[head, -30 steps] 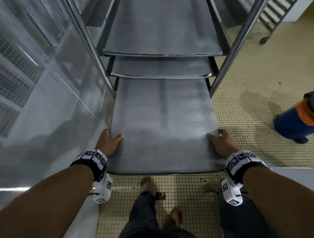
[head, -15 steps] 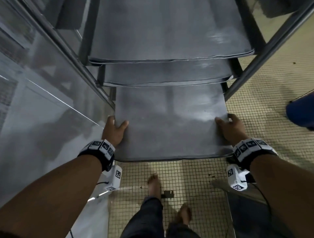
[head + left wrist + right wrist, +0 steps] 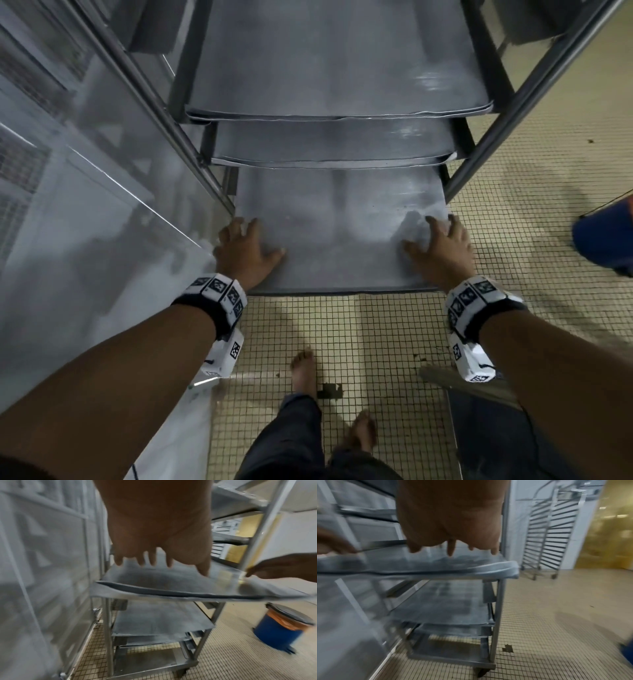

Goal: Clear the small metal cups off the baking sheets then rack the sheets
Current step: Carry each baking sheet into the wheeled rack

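Note:
A bare grey baking sheet (image 3: 342, 240) sits partly inside the metal rack (image 3: 191, 144), with its near edge sticking out toward me. My left hand (image 3: 257, 240) lies on top of its near left corner with fingers spread. My right hand (image 3: 428, 236) rests the same way on the near right corner. In the left wrist view the fingers (image 3: 152, 559) point down onto the sheet (image 3: 171, 582), and the right wrist view shows the right fingers (image 3: 451, 550) touching the sheet (image 3: 436, 566). Neither hand curls round the edge. No small metal cups are in view.
Two more sheets (image 3: 335, 68) (image 3: 332, 144) lie on the rack's higher runners, and others sit on lower ones (image 3: 159, 618). A steel wall (image 3: 85, 205) stands close on the left. A blue bin (image 3: 606, 236) is on the tiled floor at right. A second rack (image 3: 547, 534) stands further off.
The sheet has slid further into the rack. Both hands have left their grip on its side edges and now lie flat on top of its near corners.

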